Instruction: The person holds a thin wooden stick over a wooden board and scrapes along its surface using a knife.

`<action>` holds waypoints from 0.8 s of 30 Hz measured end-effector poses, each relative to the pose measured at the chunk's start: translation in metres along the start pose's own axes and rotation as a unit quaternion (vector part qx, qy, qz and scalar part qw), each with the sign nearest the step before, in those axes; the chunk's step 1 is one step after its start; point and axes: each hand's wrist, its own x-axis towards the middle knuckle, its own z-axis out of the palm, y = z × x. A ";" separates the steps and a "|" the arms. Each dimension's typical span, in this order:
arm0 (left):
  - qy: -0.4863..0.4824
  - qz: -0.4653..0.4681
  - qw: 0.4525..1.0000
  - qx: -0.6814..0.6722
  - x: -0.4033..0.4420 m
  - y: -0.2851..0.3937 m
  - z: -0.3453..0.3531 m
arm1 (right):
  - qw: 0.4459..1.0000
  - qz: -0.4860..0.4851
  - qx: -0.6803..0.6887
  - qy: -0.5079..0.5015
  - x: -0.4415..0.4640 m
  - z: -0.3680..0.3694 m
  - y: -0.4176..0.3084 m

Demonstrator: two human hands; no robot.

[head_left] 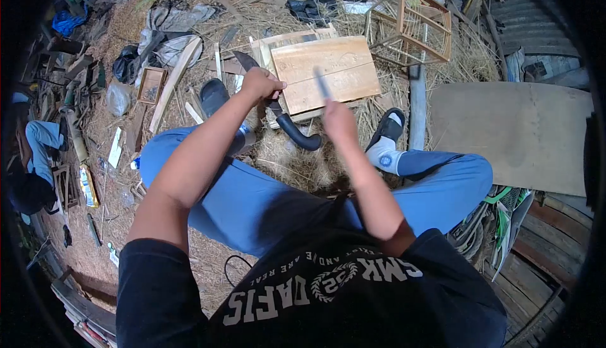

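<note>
My left hand (260,85) is closed around the middle of a machete's blade, beside the left edge of a wooden board. The machete (299,135) has a dark blade and a curved black handle, which hangs over the board's near edge. In my right hand (339,122) is a slim grey tool (322,83), smeared by motion, its kind unclear. It points away from me over the board. The pale wooden board (334,58), made of joined planks, lies on a low wooden frame (262,48) between my feet.
A small wooden frame cage (410,26) stands beyond the board on the right. A broad flat panel (511,133) lies at the right. Wood offcuts (177,83), black plastic bags (312,1) and straw cover the ground. Another person's leg (44,149) shows at the far left.
</note>
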 end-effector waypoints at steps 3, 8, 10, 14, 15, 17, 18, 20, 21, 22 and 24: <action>0.003 0.001 1.000 0.005 0.000 -0.008 -0.001 | 0.999 0.034 0.007 0.033 0.016 -0.011 0.025; 0.001 -0.009 0.999 -0.047 -0.001 -0.002 0.003 | 0.999 -0.011 -0.009 0.030 -0.006 0.015 0.007; 0.001 0.002 1.000 -0.019 0.007 -0.007 0.003 | 1.000 -0.001 0.000 0.028 0.003 -0.001 0.011; -0.002 0.000 1.000 -0.019 -0.004 -0.002 0.002 | 0.999 0.004 0.040 0.033 -0.002 0.007 0.002; -0.001 0.002 1.000 -0.021 -0.003 -0.002 0.003 | 1.000 -0.009 0.020 0.019 -0.011 0.019 -0.005; 0.005 0.008 1.000 -0.007 0.000 -0.006 0.004 | 1.000 -0.026 0.000 -0.009 -0.019 0.016 -0.018; 0.007 0.009 1.000 -0.005 0.002 -0.006 0.003 | 0.999 -0.028 -0.006 -0.018 -0.016 0.009 -0.018; 0.006 0.022 0.999 0.025 0.005 -0.009 0.005 | 0.999 -0.011 0.039 0.029 0.005 -0.002 0.007; 0.004 0.014 1.000 0.000 0.005 -0.011 0.004 | 0.999 0.010 0.018 0.037 0.010 -0.014 0.011; 0.001 0.012 1.000 0.000 0.003 -0.012 0.005 | 0.999 0.012 0.017 0.035 0.009 -0.005 0.014; 0.005 0.004 0.999 -0.033 0.002 -0.008 0.006 | 0.997 0.016 0.010 0.074 0.004 0.013 0.010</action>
